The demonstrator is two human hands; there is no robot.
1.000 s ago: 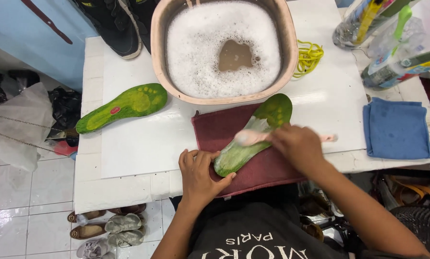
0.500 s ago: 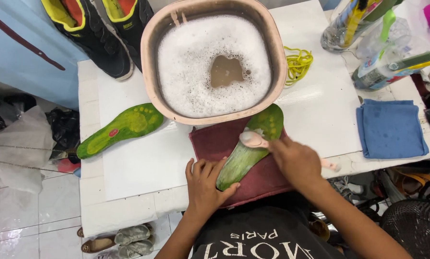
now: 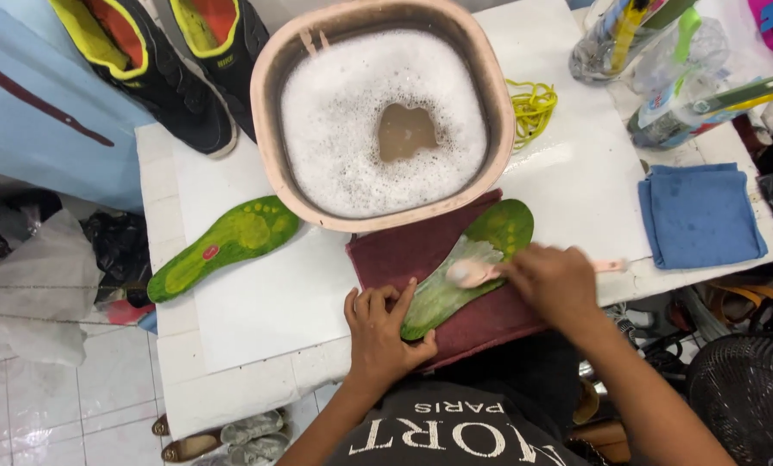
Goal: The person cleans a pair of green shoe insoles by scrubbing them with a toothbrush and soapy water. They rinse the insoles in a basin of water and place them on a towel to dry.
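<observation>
the right hand (image 3: 557,283) is closed around the handle of a pale pink brush (image 3: 474,273), whose head rests on the soapy middle of a green insole (image 3: 468,264); the handle's far end pokes out past the hand to the right; the left hand (image 3: 382,330) lies flat with fingers spread, pinning the heel end of that insole, not gripping anything; the insole lies slantwise on a dark red towel (image 3: 403,255), toe end up and to the right, close to the basin; the towel is spread on the white table (image 3: 265,302) at its near edge; just above it stands a pink basin (image 3: 270,60) full of white foam with a patch of brownish water showing in the middle; a second green insole (image 3: 224,245) lies alone on the table to the left, well apart from the hands; a pair of black shoes (image 3: 166,69) with yellow lining sits at the far left corner; a tangle of yellow laces (image 3: 531,107) lies just right of the basin; a folded blue cloth (image 3: 700,216) rests near the table's right edge
</observation>
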